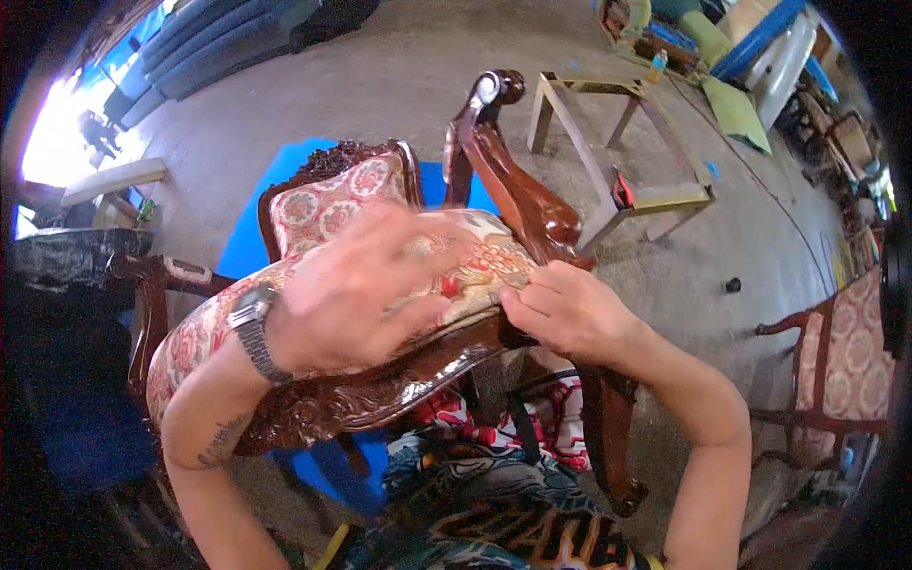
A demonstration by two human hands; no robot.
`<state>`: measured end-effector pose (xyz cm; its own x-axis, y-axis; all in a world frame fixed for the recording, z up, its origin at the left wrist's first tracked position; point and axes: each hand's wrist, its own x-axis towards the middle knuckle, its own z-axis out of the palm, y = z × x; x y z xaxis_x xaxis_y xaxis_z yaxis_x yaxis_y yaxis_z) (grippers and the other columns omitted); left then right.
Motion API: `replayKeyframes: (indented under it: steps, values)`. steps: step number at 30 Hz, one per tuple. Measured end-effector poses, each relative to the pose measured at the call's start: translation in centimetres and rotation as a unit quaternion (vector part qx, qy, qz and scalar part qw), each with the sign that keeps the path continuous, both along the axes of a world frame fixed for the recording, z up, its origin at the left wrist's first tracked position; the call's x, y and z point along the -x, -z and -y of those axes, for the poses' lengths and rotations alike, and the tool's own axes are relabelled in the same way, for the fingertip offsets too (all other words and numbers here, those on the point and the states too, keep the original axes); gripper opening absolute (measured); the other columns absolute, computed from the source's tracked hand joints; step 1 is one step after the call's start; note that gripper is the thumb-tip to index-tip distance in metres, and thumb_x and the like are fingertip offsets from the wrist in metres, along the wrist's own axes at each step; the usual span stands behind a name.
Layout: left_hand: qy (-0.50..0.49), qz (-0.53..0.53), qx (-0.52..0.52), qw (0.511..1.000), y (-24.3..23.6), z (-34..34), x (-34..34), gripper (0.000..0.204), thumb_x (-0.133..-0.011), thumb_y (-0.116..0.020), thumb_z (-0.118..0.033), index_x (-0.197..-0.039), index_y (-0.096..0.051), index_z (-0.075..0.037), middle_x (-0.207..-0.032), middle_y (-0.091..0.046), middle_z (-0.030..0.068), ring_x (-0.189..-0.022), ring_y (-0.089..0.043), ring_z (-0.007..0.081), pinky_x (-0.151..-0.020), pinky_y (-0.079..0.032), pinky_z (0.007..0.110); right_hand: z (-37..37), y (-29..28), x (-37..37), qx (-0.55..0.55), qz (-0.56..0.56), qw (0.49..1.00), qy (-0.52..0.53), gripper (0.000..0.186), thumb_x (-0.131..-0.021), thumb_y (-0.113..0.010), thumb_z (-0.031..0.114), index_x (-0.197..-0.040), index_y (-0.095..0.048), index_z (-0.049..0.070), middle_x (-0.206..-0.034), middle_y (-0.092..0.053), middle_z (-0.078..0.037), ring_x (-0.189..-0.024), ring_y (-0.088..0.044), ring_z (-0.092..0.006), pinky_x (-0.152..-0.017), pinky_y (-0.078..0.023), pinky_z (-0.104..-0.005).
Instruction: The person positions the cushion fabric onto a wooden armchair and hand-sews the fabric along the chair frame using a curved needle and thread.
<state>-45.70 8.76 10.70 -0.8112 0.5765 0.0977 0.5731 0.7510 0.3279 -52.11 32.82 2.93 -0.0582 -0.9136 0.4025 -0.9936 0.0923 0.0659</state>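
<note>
A carved dark-wood armchair lies in front of me, its floral seat cushion (475, 271) facing up and its glossy carved front rail (380, 391) towards me. My left hand (366, 285), with a metal watch (255, 328) on the wrist, is over the middle of the seat. It is blurred by motion, but its fingers look stretched out and apart. At the seat's right front corner, by the base of the wooden armrest (518, 180), my right hand (575, 309) is closed, its fingertips pinching the edge of the upholstery fabric. The fingers hide the pinched part.
The chair's upholstered backrest (337, 199) is at the far side, above a blue sheet (249, 228). A bare wooden frame (589, 152) with a red-handled tool (622, 190) on it stands at the back right. Another upholstered chair (850, 332) is at the right edge. A cable crosses the floor.
</note>
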Motion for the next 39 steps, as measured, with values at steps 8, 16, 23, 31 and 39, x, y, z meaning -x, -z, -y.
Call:
replayKeyframes:
  steps: [8,16,23,31,39]
  values:
    - [0.065,-0.018,0.191,0.979,4.4,-0.3,-2.2,0.093,-0.079,-0.049,-0.065,-0.138,-0.032,0.005,-0.147,-0.029,0.0227,-0.138,-0.024,0.0366,-0.112,-0.015,0.055,-0.2,0.1,-0.7,0.005,0.010,1.000,-0.004,0.022,-0.069,-0.060,0.012,-0.089,-0.061,0.004,-0.067,-0.046,0.000,-0.067,-0.050,-0.0165,-0.059,-0.042,-0.0299]
    - [0.095,-0.012,0.216,0.972,4.0,-1.1,-1.7,0.087,-0.081,-0.048,-0.064,-0.138,-0.035,0.001,-0.148,-0.030,0.0162,-0.138,-0.024,0.0349,-0.112,-0.014,0.056,-2.9,0.7,-1.3,0.060,0.175,0.975,0.122,0.015,-0.079,-0.061,0.012,-0.092,-0.063,0.006,-0.074,-0.058,-0.004,-0.072,-0.058,-0.0200,-0.063,-0.047,-0.0334]
    - [0.102,-0.017,0.224,0.969,3.2,-0.6,-2.0,0.083,-0.082,-0.047,-0.063,-0.137,-0.038,-0.002,-0.148,-0.030,0.0141,-0.137,-0.024,0.0353,-0.111,-0.013,0.058,-4.3,-0.5,-0.2,0.228,0.406,0.864,0.193,0.021,-0.083,-0.067,0.011,-0.103,-0.067,0.006,-0.079,-0.064,-0.011,-0.069,-0.063,-0.0238,-0.062,-0.050,-0.0326]
    - [0.096,-0.011,0.211,0.973,2.9,-0.2,-2.2,0.078,-0.083,-0.049,-0.061,-0.136,-0.041,-0.004,-0.148,-0.031,0.0128,-0.136,-0.026,0.0366,-0.110,-0.015,0.060,-1.3,-0.5,0.9,0.054,0.252,0.965,0.054,0.018,-0.082,-0.065,0.018,-0.095,-0.065,0.007,-0.071,-0.057,-0.010,-0.070,-0.058,-0.0282,-0.065,-0.047,-0.0400]
    - [0.088,-0.015,0.115,0.989,4.4,0.8,-2.9,0.081,-0.081,-0.052,-0.058,-0.140,-0.036,-0.005,-0.149,-0.031,0.0119,-0.139,-0.024,0.0308,-0.109,-0.019,0.059,-0.8,-1.4,-0.8,-0.005,-0.018,0.999,0.039,0.021,-0.068,-0.061,0.011,-0.088,-0.063,0.005,-0.071,-0.049,-0.003,-0.071,-0.051,-0.0196,-0.061,-0.044,-0.0329]
